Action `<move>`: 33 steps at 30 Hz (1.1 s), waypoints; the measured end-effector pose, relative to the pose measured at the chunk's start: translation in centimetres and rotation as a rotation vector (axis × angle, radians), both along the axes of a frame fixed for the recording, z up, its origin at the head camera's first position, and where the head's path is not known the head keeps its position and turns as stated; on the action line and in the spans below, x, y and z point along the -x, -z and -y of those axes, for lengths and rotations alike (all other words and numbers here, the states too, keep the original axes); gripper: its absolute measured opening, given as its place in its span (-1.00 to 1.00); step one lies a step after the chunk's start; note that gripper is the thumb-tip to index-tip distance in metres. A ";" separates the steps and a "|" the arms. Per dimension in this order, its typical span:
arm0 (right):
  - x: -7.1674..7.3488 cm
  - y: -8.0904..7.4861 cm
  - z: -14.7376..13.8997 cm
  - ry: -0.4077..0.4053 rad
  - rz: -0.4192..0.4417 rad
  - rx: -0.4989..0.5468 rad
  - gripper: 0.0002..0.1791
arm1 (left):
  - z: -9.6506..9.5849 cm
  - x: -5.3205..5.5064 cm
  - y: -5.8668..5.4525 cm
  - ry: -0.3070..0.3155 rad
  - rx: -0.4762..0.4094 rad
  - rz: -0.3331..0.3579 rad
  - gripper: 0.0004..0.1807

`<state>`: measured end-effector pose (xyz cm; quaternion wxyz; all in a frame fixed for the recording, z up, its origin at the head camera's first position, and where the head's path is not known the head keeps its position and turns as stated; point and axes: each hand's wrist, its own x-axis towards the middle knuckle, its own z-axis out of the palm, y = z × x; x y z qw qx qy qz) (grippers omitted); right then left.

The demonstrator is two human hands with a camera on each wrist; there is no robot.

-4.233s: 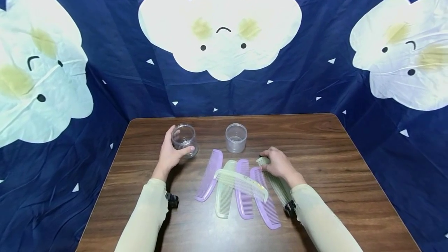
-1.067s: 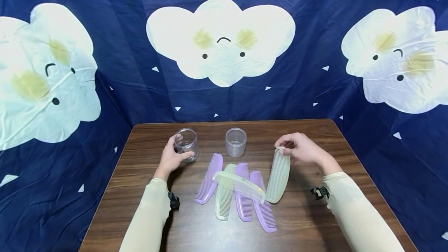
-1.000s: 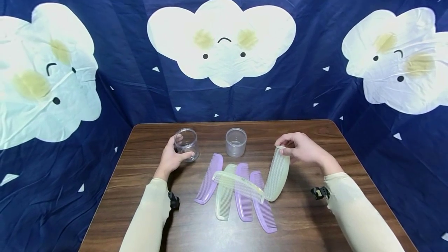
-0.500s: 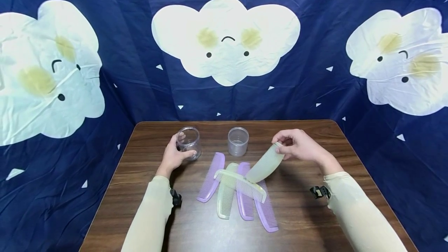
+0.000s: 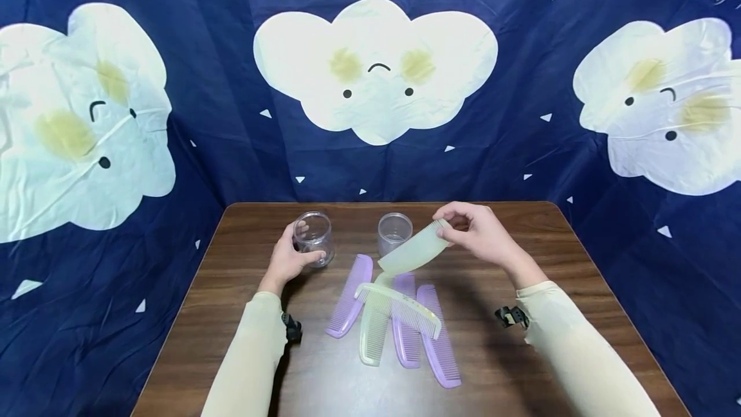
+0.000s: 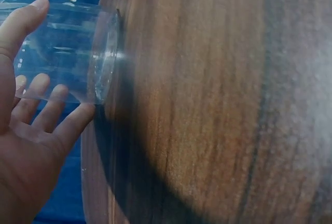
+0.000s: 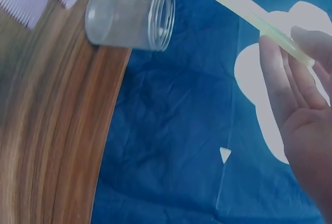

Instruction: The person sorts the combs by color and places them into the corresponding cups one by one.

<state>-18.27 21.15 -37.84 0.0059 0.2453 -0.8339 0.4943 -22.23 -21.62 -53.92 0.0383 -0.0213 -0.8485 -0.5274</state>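
My left hand (image 5: 287, 257) grips a clear plastic jar (image 5: 313, 230) at the back left of the table. In the left wrist view the thumb lies on one side of the jar (image 6: 67, 53) and the fingers on the other. My right hand (image 5: 477, 231) pinches a pale green comb (image 5: 413, 250) by one end, raised and tilted, its far end pointing left. That comb partly covers a second clear jar (image 5: 395, 227) in the head view. Seen from the right wrist, the held comb (image 7: 233, 1) is edge-on and apart from the jar (image 7: 124, 16).
Two green combs, one (image 5: 399, 309) lying across the other (image 5: 375, 330), rest mid-table. Purple combs lie around them: one at left (image 5: 350, 295), one in the middle (image 5: 406, 333), one at right (image 5: 440, 340). Blue cloth (image 5: 370, 166) with clouds hangs behind the wooden table (image 5: 567, 314).
My right hand has lifted the green comb from the right of the pile and swung it up and left, toward the second jar. My left hand has kept its grip on the first jar.
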 end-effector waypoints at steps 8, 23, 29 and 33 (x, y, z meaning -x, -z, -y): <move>0.0 0.4 2.4 0.040 -0.057 0.047 -0.75 | -0.2 -0.1 -0.1 -0.002 -0.008 0.006 0.06; 1.4 0.8 6.3 0.100 -0.130 0.221 -0.73 | 0.0 0.3 0.1 0.022 -0.005 -0.007 0.06; 2.3 0.5 7.8 0.118 -0.177 0.215 -0.73 | -0.1 0.3 -0.1 0.022 -0.011 -0.002 0.05; 3.0 0.4 8.9 0.108 -0.156 0.230 -0.73 | -0.1 0.3 0.1 0.014 -0.016 -0.002 0.05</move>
